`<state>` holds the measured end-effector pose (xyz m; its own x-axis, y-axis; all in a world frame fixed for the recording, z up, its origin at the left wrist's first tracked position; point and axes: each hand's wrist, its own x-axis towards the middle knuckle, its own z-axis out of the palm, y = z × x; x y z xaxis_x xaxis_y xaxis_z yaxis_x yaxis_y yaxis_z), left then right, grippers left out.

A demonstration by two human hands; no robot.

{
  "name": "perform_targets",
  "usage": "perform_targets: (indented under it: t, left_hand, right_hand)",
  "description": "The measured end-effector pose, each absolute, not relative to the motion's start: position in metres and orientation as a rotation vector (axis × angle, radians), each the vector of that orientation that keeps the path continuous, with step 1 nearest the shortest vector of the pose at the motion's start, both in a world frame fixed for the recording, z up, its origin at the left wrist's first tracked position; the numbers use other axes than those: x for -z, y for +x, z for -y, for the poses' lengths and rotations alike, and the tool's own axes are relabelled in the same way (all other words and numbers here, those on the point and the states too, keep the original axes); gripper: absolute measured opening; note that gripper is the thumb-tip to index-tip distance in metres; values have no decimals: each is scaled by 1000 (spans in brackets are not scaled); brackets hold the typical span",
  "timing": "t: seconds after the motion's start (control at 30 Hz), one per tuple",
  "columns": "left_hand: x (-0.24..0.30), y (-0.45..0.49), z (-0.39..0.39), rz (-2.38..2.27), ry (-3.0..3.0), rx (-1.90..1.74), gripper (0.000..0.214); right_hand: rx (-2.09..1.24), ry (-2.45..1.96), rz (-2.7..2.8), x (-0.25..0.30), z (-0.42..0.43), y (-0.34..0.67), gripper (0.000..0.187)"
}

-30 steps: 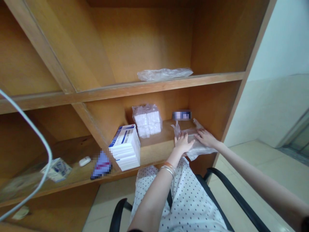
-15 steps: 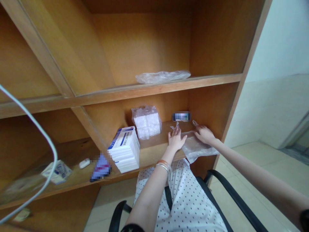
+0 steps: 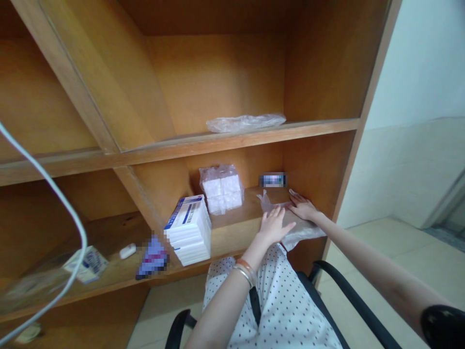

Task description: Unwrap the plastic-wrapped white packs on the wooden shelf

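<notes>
A clear plastic bag (image 3: 301,233) lies flat on the lower shelf, its front edge hanging over the shelf's lip. My left hand (image 3: 273,225) rests on the bag's left part, fingers spread. Farther right, my right hand (image 3: 302,207) lies flat on the bag with its fingers stretched out. Left of my hands, a bundle of small white boxes (image 3: 222,190) sits wrapped in clear plastic. Beside it stands a stack of white and blue boxes (image 3: 189,231). Behind the bag is a small blurred-out item (image 3: 273,180).
Another crumpled clear bag (image 3: 247,123) lies on the upper shelf. The left compartment holds a box (image 3: 86,264), a small white object (image 3: 127,250) and a blurred purple packet (image 3: 152,257). A white cable (image 3: 69,206) hangs at the left. Chair armrests (image 3: 348,286) flank my lap.
My left hand has moved toward me and slightly right across the bag, its fingers still spread. My right hand stays on the bag's right side. The view has tilted slightly.
</notes>
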<state>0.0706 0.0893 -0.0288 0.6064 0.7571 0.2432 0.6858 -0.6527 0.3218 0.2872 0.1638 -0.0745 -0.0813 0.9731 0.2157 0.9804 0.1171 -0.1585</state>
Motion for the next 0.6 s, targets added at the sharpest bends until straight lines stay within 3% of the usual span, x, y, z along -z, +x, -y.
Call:
perform_targets:
  t: [0.2,0.4,0.6]
  left_hand:
    - [40,65,-75,-1065,2738,-282,109]
    - [41,63,-75,-1116,2759,-285,99]
    - [38,61,-71,-1075,2718,-350,113]
  right_hand:
    - [59,-1906,2129,73,-160,284,69]
    - [72,-1879,2100,70,-157,281,65]
    - [326,-1737,1871,51,-139,268,50]
